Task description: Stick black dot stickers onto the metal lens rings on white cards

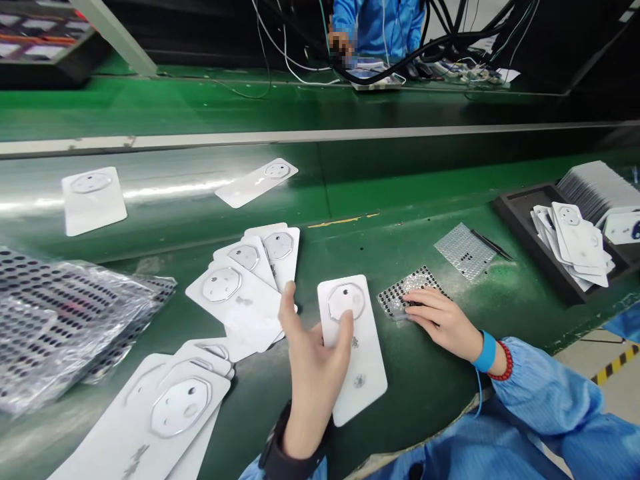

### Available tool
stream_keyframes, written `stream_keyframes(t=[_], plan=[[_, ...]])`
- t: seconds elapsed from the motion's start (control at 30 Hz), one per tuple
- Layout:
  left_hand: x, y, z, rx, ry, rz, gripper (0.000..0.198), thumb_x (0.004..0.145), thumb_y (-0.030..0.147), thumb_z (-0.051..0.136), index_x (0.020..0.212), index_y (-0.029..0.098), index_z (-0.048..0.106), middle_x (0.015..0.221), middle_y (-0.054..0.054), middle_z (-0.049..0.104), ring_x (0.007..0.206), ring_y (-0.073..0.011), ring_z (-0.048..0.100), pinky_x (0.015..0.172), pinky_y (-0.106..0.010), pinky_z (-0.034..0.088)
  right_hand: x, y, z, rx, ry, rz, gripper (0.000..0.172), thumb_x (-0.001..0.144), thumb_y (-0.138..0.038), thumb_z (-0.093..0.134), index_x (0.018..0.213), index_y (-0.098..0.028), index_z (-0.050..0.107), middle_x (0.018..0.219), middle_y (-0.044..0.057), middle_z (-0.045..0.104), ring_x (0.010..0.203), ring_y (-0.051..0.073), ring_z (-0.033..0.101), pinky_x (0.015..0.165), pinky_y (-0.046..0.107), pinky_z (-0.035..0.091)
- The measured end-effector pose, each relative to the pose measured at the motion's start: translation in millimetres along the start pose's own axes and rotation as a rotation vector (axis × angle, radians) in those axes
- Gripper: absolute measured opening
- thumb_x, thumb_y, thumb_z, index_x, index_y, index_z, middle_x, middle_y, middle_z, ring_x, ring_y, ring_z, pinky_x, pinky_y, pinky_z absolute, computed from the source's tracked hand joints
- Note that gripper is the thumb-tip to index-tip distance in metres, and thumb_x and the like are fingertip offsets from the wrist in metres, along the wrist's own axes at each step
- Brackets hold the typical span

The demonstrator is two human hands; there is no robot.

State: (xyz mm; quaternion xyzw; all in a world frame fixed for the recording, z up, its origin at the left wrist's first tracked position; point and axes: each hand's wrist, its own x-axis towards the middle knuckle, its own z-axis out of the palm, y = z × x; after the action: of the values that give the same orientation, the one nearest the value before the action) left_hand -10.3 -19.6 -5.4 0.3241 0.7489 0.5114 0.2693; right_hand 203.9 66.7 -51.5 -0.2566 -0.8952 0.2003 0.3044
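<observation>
Nearest, over a green counter [425,387], the left hand [313,360] clasps a white panel [363,373] at near centre, thumb on its face. The panel looks light, stiff and slick; its long edges seem the surest hold. Apart, to the right, the right hand [443,320] touches a smaller dotted sheet [393,298], probably thin and flexible; whether it pinches, I cannot tell.

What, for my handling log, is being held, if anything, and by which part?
The left hand holds a white plate by its left edge, thumb on its face. The right hand touches the dotted sheet; gripping cannot be told.
</observation>
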Motion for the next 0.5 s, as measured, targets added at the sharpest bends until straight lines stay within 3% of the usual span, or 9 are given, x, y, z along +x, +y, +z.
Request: stream_keyframes(t=[0.07, 0.17, 0.3, 0.4, 0.5], plan=[[5, -2, 2.5, 0.043, -0.064, -0.003, 0.042, 0.078, 0.042, 0.063, 0.111, 0.016, 0.066, 0.083, -0.006, 0.071, 0.044, -0.0119, 0.051, 0.042, -0.024, 0.039, 3, -6, -6, 0.005, 0.092, 0.007, 0.02, 0.092, -0.011, 0.059, 0.108, -0.018, 0.068, 0.112, 0.011, 0.071, 0.108, 0.022, 0.066, 0.098, 0.047, 0.054], [5, -1, 6.9, 0.088, -0.24, 0.007, 0.034, 0.08, 0.043, 0.055, 0.082, 0.015, 0.074, 0.077, -0.007, 0.072, 0.048, -0.0143, 0.053, 0.046, -0.026, 0.039, 7, -21, -17, -0.005, 0.196, 0.003, 0.028, 0.09, -0.007, 0.06, 0.115, -0.018, 0.065, 0.115, 0.012, 0.07, 0.111, 0.022, 0.064, 0.097, 0.045, 0.055], [-3, 2, 16.1, -0.069, -0.48, -0.039, 0.038, 0.08, 0.047, 0.056, 0.074, 0.015, 0.077, 0.07, -0.007, 0.073, 0.065, -0.022, 0.063, 0.06, -0.029, 0.047, 12, -36, -21, 0.033, 0.119, -0.09, 0.031, 0.091, -0.007, 0.059, 0.12, -0.016, 0.063, 0.116, 0.014, 0.068, 0.112, 0.023, 0.062, 0.097, 0.046, 0.055], [-7, 0, 20.8, -0.141, -0.46, -0.084, 0.034, 0.075, 0.046, 0.063, 0.072, 0.015, 0.077, 0.075, -0.008, 0.075, 0.076, -0.0256, 0.066, 0.07, -0.031, 0.049, 21, -40, -16, 0.127, 0.065, -0.065, 0.023, 0.091, -0.017, 0.061, 0.114, -0.016, 0.065, 0.114, 0.014, 0.067, 0.107, 0.023, 0.063, 0.092, 0.044, 0.056], [-8, -4, 21.6, -0.164, -0.451, -0.096, 0.032, 0.076, 0.044, 0.064, 0.072, 0.016, 0.078, 0.074, -0.008, 0.074, 0.079, -0.0252, 0.065, 0.073, -0.031, 0.048, 32, -42, -6, 0.186, 0.12, 0.007, 0.012, 0.092, -0.016, 0.059, 0.1, -0.018, 0.069, 0.101, 0.009, 0.069, 0.093, 0.019, 0.064, 0.08, 0.036, 0.058]])
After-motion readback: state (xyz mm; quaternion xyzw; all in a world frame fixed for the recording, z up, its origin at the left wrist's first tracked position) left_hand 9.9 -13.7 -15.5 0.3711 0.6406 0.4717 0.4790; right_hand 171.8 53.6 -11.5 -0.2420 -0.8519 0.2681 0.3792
